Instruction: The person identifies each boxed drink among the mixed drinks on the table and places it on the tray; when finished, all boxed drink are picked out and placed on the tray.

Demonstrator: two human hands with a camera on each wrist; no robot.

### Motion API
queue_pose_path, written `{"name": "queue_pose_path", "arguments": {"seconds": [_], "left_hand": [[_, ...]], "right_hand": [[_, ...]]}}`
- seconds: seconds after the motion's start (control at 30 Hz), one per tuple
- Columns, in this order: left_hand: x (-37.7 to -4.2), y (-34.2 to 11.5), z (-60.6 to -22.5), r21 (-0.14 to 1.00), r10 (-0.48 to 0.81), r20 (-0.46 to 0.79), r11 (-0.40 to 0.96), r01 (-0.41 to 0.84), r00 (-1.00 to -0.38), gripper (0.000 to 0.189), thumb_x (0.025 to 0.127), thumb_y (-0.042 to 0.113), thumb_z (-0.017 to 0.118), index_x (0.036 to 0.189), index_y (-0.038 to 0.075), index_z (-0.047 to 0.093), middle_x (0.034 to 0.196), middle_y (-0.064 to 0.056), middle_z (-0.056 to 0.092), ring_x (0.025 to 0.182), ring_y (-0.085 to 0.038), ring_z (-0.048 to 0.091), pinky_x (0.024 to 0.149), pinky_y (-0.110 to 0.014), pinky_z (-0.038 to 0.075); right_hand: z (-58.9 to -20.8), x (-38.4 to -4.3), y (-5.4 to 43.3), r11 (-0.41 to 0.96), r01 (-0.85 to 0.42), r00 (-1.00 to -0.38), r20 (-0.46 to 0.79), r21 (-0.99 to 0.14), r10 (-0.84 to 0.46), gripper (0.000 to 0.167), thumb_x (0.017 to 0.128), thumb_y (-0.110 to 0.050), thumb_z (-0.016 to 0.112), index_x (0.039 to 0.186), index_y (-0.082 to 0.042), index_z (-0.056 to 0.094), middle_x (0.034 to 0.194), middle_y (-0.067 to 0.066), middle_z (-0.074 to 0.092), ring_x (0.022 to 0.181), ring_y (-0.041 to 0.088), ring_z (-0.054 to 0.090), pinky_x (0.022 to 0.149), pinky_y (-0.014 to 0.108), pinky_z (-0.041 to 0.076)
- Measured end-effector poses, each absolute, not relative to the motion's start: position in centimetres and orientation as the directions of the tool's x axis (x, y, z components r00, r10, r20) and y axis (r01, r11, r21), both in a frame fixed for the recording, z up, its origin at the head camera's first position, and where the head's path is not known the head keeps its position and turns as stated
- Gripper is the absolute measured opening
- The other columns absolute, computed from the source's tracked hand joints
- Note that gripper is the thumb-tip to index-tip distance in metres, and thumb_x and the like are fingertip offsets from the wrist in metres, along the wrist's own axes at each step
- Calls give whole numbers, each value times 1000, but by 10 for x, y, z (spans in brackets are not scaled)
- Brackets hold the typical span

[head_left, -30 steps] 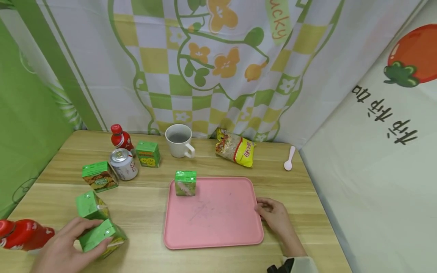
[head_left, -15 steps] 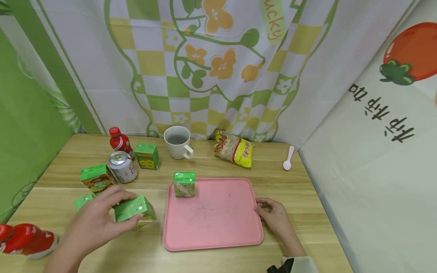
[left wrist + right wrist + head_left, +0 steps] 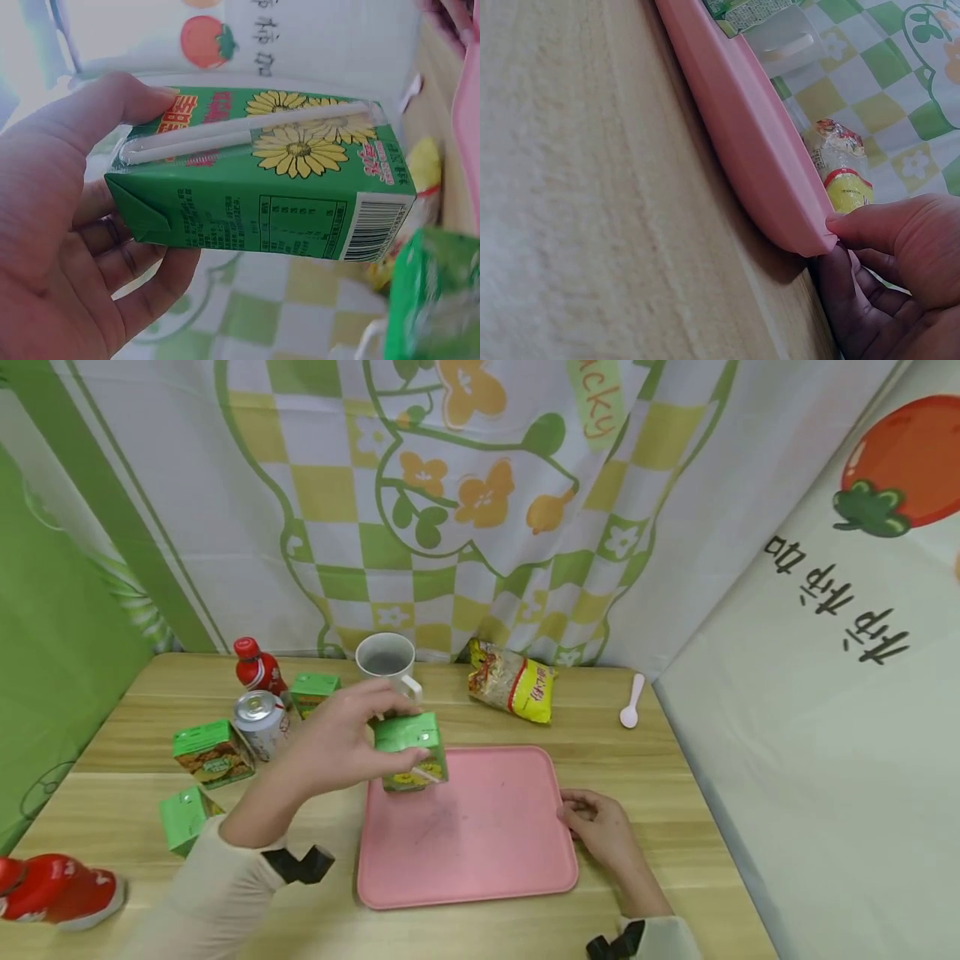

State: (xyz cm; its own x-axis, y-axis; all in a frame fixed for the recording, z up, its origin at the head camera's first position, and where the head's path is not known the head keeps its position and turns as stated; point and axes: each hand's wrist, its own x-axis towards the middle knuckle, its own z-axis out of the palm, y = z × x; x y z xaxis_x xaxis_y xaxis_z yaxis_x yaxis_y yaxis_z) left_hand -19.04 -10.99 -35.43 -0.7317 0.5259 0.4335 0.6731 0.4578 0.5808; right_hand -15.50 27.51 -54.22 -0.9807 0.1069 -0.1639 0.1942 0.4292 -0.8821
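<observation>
My left hand (image 3: pixel 333 743) grips a green drink carton (image 3: pixel 408 733) above the back left corner of the pink tray (image 3: pixel 480 852). In the left wrist view, this carton (image 3: pixel 262 202) shows yellow flowers and a wrapped straw, with my thumb on one side and fingers on the other. Behind it, a second green carton (image 3: pixel 435 300) stands on the tray, mostly hidden in the head view. At the tray's right edge, my right hand (image 3: pixel 603 831) pinches the rim between thumb and fingers, as the right wrist view also shows.
Left on the table are two green cartons (image 3: pixel 213 756) (image 3: pixel 183 818), a silver can (image 3: pixel 261 727) and red bottles (image 3: pixel 63 889) (image 3: pixel 258 668). Along the back are another carton (image 3: pixel 311 692), a white mug (image 3: pixel 384 658), a yellow snack bag (image 3: pixel 513 683) and a pink spoon (image 3: pixel 632 706).
My left hand has carried the carton from the left of the table, rightward and away from me, to over the tray. The right hand has stayed at the tray's edge.
</observation>
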Motion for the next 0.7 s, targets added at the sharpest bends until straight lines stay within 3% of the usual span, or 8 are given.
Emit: {"name": "queue_pose_path", "arguments": {"seconds": [0.33, 0.7], "left_hand": [[-244, -49, -386, 595, 609, 268, 505, 625, -747, 36, 80, 34, 85, 107, 13, 75, 98, 7, 59, 81, -11, 55, 67, -29, 50], [-261, -29, -411, 541, 612, 126, 617, 571, -781, 43, 79, 34, 87, 112, 9, 76, 100, 3, 61, 81, -13, 56, 70, -29, 49]], "right_hand": [[-541, -157, 274, 402, 191, -982, -171, -896, 87, 28, 94, -2, 71, 121, 5, 69, 98, 13, 67, 85, 22, 68, 68, 30, 59], [-543, -157, 276, 382, 195, -980, -169, -904, 101, 26, 94, 0, 70, 119, 6, 69, 96, 12, 67, 84, 22, 67, 67, 31, 59]]}}
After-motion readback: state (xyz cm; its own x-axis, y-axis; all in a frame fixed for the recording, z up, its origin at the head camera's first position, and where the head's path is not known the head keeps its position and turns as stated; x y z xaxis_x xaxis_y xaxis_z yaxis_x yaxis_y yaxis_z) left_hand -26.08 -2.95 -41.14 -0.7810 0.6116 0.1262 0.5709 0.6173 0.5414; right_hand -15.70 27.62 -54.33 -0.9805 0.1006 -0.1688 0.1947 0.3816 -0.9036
